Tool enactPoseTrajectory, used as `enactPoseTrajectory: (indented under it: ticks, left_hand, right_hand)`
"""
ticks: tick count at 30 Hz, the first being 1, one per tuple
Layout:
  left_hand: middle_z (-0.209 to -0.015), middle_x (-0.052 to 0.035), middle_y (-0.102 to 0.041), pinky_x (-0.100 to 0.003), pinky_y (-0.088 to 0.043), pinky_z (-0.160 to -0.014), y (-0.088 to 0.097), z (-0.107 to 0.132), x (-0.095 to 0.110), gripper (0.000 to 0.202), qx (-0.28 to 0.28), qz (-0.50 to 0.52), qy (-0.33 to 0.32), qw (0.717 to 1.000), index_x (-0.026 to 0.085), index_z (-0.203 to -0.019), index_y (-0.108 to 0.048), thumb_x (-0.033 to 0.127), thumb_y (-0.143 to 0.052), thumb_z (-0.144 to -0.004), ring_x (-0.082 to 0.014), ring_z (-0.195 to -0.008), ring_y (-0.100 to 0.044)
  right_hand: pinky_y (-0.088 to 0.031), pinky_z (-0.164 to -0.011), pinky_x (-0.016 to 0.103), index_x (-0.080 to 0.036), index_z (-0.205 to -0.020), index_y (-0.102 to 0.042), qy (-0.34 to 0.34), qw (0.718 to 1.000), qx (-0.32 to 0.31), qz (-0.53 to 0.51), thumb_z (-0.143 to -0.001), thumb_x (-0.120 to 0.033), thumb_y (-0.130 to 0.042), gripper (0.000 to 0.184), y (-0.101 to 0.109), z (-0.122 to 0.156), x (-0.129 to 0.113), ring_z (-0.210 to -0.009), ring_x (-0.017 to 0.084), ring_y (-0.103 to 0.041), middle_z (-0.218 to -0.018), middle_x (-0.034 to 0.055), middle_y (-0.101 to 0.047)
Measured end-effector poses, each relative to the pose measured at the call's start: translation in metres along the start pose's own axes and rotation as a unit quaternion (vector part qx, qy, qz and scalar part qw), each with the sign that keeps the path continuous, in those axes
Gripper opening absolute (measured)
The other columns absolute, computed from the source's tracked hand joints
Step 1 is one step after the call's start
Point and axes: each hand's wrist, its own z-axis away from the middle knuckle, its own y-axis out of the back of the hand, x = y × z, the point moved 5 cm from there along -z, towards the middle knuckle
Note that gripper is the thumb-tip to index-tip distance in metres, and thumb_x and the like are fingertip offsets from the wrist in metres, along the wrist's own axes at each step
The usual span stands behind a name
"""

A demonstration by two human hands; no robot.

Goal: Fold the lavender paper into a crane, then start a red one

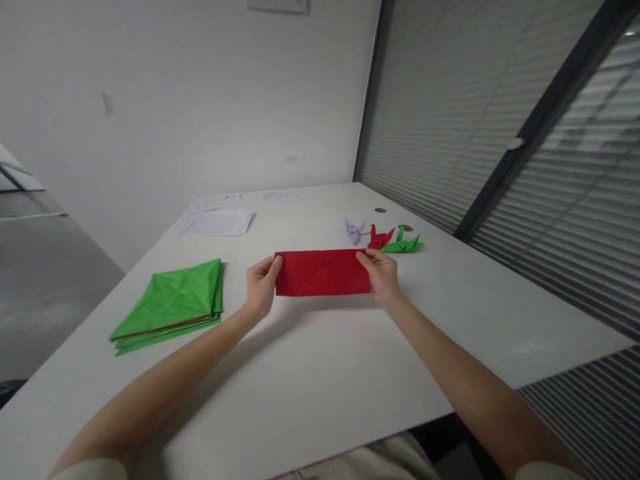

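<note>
A red sheet of paper [323, 273], folded into a long rectangle, is stretched out above the white table, its shadow falling on the tabletop below. My left hand [261, 283] pinches its left end between thumb and fingers. At the opposite end, my right hand [381, 272] grips the upper right corner the same way. Faint creases show on the paper's face. Just beyond my right hand stand a red paper crane [380, 237], a green paper crane [404, 243] and a lilac paper crane [355, 231].
To the left lies a stack of creased green paper sheets [175, 297] with a red one among them. Printed papers [215, 223] rest at the table's far left. The white table [320, 373] meets a wall behind and blinds [500, 133] along the right.
</note>
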Motion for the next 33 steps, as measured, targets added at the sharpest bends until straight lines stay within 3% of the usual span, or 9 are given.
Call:
enactPoseTrajectory:
  ticks: [5, 16, 33]
  left_hand:
    - [-0.086, -0.006, -0.072, -0.028, -0.05, -0.07, 0.0005, -0.0001, 0.0005, 0.037, 0.022, 0.013, 0.009, 1.0, 0.018, -0.096, -0.073, 0.044, -0.073, -0.07, -0.0176, -0.077, -0.063]
    - [-0.08, -0.0042, -0.071, -0.027, -0.048, -0.068, -0.0004, -0.0005, 0.0003, 0.035, 0.015, 0.011, 0.023, 1.0, 0.016, -0.086, -0.073, 0.046, -0.073, -0.068, -0.017, -0.073, -0.062]
    - [-0.078, -0.0044, -0.071, -0.027, -0.047, -0.068, -0.001, -0.001, 0.0002, 0.033, 0.01, 0.018, 0.022, 1.0, 0.016, -0.085, -0.073, 0.044, -0.075, -0.068, -0.0172, -0.073, -0.062]
  right_hand:
    - [-0.045, -0.062, 0.028, -0.019, -0.07, -0.068, 0.012, 0.999, -0.004, 0.036, -0.056, -0.048, -0.079, 0.034, 0.0001, 0.0001, -0.0015, -0.061, 0.014, -0.055, -0.065, -0.001, -0.064]
    - [-0.048, -0.068, 0.03, -0.02, -0.072, -0.068, 0.042, 0.998, -0.013, 0.038, -0.057, -0.045, -0.079, 0.031, 0.0006, 0.0, -0.005, -0.066, 0.014, -0.058, -0.07, -0.0001, -0.066]
    - [-0.05, -0.067, 0.031, -0.019, -0.074, -0.07, 0.022, 0.999, 0.002, 0.028, -0.054, -0.047, -0.08, 0.035, 0.0018, -0.001, -0.0015, -0.065, 0.015, -0.06, -0.069, 0.0008, -0.068]
